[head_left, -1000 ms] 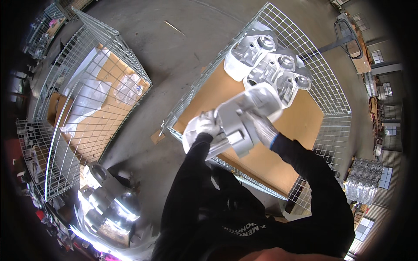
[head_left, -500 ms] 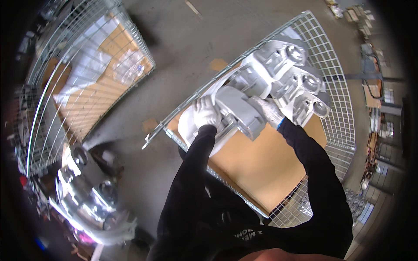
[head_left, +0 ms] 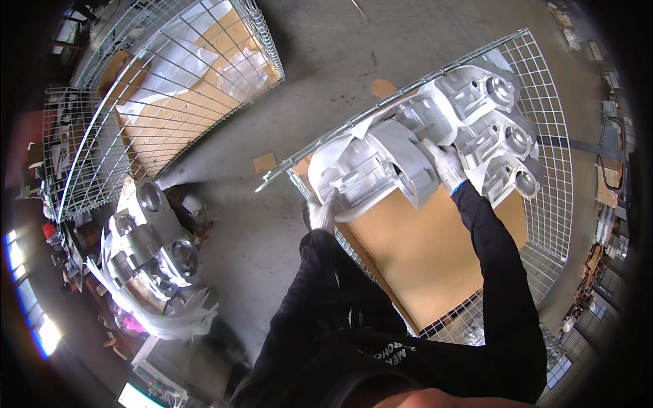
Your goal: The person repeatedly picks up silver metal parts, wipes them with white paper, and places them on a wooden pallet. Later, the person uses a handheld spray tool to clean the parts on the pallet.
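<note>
A large silver-grey metal casting [head_left: 371, 170] lies in the upper left part of a wire mesh crate, with white wrapping sheet [head_left: 321, 165] around its left end. Both my hands wear white knit gloves. My left hand [head_left: 322, 211] grips the near left corner of the casting, thumb on top. On the other side, my right hand [head_left: 443, 165] holds the casting's right end, fingers pressed along its edge. Beyond my right hand sit several similar castings [head_left: 507, 139] with round bores, separated by white sheets. The casting's underside is hidden.
Brown cardboard [head_left: 435, 258] lines the crate, whose mesh wall [head_left: 544, 102] rises at the right. Another mesh crate [head_left: 197, 102] with cardboard and plastic stands at the far left. More metal castings [head_left: 146, 238] on white sheeting stand at the left. A cardboard scrap [head_left: 264, 162] lies on the floor.
My left hand has moved from the top of the sheet-covered left end down to the casting's near left corner. The casting has turned slightly, and my right hand stays at its right end.
</note>
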The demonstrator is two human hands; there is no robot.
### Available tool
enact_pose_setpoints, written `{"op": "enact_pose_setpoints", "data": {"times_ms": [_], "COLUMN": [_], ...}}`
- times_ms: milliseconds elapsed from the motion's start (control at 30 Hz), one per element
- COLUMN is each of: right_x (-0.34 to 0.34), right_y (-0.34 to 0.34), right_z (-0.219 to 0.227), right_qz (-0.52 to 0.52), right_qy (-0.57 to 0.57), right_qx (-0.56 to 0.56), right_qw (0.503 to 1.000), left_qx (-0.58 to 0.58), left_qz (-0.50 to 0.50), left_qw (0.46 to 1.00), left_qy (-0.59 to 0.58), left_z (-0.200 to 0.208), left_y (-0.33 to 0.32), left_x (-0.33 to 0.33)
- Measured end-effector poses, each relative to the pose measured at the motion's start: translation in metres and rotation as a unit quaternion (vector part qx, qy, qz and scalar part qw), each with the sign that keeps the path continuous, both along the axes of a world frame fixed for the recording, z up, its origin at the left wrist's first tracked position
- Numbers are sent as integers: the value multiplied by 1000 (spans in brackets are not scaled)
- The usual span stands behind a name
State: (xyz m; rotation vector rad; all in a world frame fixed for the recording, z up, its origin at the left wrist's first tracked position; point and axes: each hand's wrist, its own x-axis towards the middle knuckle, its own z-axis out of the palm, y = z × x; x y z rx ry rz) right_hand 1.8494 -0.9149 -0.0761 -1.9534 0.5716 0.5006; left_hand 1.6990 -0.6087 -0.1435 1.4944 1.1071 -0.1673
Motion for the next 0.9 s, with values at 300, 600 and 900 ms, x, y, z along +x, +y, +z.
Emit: {"op": "enact_pose_setpoints", "data": {"times_ms": [300, 600, 900], "right_x": [14, 24, 12], "right_y": [26, 15, 21], "right_z": [35, 18, 38], "right_qz": [37, 56, 56], "right_qy": [-10, 9, -24], "right_qx": [-13, 46, -195], "right_qw": [999, 997, 979], "left_qx": [-39, 49, 33], "left_qz": [99, 21, -65], "left_qw": [993, 998, 997], "left_qy": [-55, 24, -32], "left_z": [-30, -30, -13], "left_y": [-17, -14, 12], "left_x": [13, 18, -1]}}
